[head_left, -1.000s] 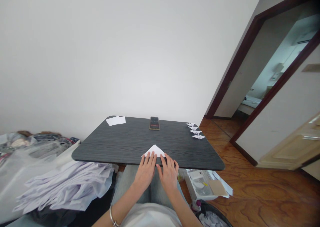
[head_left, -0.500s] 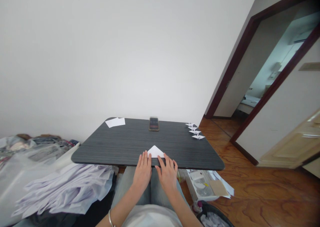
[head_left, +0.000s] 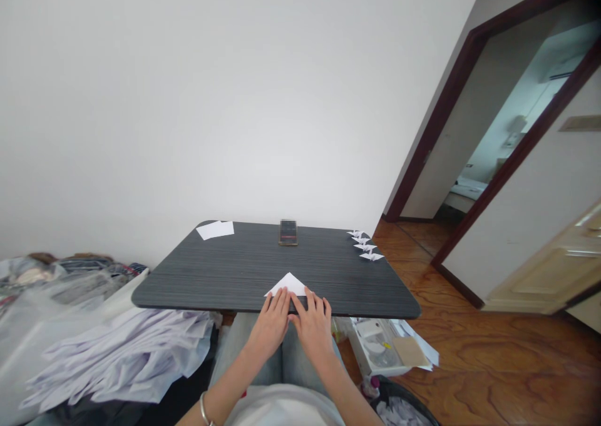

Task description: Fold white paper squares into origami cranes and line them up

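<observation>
While left hand [head_left: 270, 326] and right hand [head_left: 313, 329] press a paper triangle [head_left: 287, 284], each grip lies open.

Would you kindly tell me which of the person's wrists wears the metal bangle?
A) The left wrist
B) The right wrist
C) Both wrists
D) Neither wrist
A. The metal bangle sits on the forearm leading to the left hand, while the wrist of the right hand is bare.
</observation>
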Tool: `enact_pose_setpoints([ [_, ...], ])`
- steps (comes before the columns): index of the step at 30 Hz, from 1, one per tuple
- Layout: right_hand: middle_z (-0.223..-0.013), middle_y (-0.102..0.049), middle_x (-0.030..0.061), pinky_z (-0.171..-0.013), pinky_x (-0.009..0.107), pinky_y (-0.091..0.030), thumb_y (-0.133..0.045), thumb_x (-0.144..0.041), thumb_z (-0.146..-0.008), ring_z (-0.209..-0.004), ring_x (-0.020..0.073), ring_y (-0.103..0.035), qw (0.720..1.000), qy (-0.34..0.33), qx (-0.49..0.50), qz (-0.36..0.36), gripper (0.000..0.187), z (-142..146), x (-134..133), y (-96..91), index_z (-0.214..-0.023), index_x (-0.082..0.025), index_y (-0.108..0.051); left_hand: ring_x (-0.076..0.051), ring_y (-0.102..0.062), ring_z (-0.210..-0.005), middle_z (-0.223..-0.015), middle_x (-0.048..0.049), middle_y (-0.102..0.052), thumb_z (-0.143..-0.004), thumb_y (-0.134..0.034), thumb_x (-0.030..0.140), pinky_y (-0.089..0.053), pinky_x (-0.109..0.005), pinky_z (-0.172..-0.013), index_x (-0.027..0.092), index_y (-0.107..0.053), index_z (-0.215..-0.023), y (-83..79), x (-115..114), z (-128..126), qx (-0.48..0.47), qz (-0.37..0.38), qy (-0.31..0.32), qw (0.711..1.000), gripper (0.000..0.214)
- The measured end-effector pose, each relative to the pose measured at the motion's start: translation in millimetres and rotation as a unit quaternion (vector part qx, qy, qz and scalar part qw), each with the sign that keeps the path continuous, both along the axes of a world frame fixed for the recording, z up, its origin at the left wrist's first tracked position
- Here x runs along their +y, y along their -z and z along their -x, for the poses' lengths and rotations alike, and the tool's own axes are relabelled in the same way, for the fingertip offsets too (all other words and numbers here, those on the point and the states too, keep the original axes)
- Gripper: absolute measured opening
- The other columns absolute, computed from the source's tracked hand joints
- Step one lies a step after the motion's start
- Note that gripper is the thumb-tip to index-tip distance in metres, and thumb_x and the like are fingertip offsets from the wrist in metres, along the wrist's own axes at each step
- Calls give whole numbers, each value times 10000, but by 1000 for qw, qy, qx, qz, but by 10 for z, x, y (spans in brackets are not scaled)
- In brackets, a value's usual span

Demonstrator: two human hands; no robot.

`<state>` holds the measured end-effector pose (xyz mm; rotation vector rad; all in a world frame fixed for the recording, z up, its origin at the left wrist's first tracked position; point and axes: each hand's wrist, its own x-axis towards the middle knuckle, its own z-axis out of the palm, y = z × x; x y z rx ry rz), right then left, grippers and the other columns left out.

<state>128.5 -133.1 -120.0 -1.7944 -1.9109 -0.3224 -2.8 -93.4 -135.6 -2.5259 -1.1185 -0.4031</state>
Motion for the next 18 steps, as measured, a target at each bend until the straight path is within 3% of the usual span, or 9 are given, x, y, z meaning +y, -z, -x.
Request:
enact_pose_setpoints([
  [18, -1251, -474, 179, -993, 472, -169, -362, -418, -859, -1142, 266, -418, 999, 21, 28, 39, 494, -51, -33, 19, -1211, -86, -460, -228, -289, -1261, -1379, -100, -327, -789, -297, 124, -248, -502, -989, 119, -292, -1314, 35, -25, -16, -2, 9, -31, 999, 525],
])
